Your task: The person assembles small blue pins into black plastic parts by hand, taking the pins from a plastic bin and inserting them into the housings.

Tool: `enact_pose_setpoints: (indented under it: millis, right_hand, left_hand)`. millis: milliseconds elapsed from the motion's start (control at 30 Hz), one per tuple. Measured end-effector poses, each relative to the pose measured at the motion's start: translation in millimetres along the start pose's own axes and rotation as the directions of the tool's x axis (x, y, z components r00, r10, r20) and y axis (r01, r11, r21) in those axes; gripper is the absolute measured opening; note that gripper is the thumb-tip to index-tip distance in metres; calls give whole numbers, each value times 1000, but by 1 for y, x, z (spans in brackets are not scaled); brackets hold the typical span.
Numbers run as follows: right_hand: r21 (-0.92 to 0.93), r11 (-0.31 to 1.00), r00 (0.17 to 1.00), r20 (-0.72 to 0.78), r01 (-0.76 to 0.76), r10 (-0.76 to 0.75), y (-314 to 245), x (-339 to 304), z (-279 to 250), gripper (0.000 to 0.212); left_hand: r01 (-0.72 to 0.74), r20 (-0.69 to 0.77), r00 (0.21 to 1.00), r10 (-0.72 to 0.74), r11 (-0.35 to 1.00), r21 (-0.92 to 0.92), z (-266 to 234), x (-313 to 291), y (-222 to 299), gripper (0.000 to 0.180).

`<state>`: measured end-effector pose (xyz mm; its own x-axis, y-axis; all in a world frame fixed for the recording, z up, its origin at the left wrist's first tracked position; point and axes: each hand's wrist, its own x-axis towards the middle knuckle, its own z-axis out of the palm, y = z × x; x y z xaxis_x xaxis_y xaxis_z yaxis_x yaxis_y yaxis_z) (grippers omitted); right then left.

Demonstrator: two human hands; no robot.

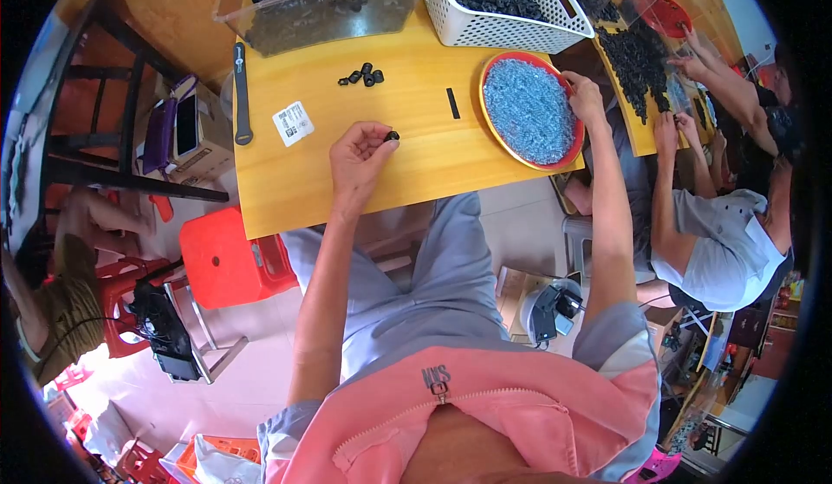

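Over the near part of the yellow table (pixel 286 194), my left hand (pixel 358 162) pinches a small black cylindrical cap (pixel 393 136) between thumb and fingertips. My right hand (pixel 587 101) is at the right rim of a round red basin with a yellow edge (pixel 485 118), its fingers curled and closed. What those fingers hold, if anything, is too small to make out. Small clear bluish pieces (pixel 529 110) fill the basin. Several loose black caps (pixel 367 77) lie in a group beyond my left hand. Between that group and the basin rests a short black strip (pixel 453 103).
A clear bin (pixel 321 29) and a white perforated basket (pixel 442 25), both with black parts, line the far edge. A black strap-like tool (pixel 243 94) and a white label (pixel 293 123) lie left. Co-workers handle black parts (pixel 633 59) at right. A red stool (pixel 230 259) stands lower left.
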<state>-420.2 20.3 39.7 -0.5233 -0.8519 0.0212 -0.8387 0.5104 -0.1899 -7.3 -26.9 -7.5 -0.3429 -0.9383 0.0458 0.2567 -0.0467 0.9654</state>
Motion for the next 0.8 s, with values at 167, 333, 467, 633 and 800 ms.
enact_pose_setpoints:
  millis: [167, 333, 467, 633, 800]
  right_hand:
    - [-14, 999, 999, 3, -48, 48, 15, -6, -6, 43]
    - [-117, 977, 938, -280, 180, -207, -27, -12, -14, 34]
    - [-21, 903, 870, -258, 430, -421, -109, -20, -10, 23]
    - [-385, 828, 839, -200, 408, -506, -153, -14, 30, 16]
    - [-486, 796, 907, -15, 361, -421, -167, -7, 49, 12]
  left_hand:
    - [-3, 7, 1000, 3, 1000, -24, 0, 0, 1, 16]
    - [17, -8, 1000, -17, 1000, -11, 2, 0, 0, 17]
    - [9, 10, 1000, -9, 1000, 30, -1, 1, 2, 16]
    - [13, 10, 1000, -13, 1000, -13, 1, 1, 1, 15]
    - [6, 14, 1000, -5, 1000, -23, 1, 1, -2, 16]
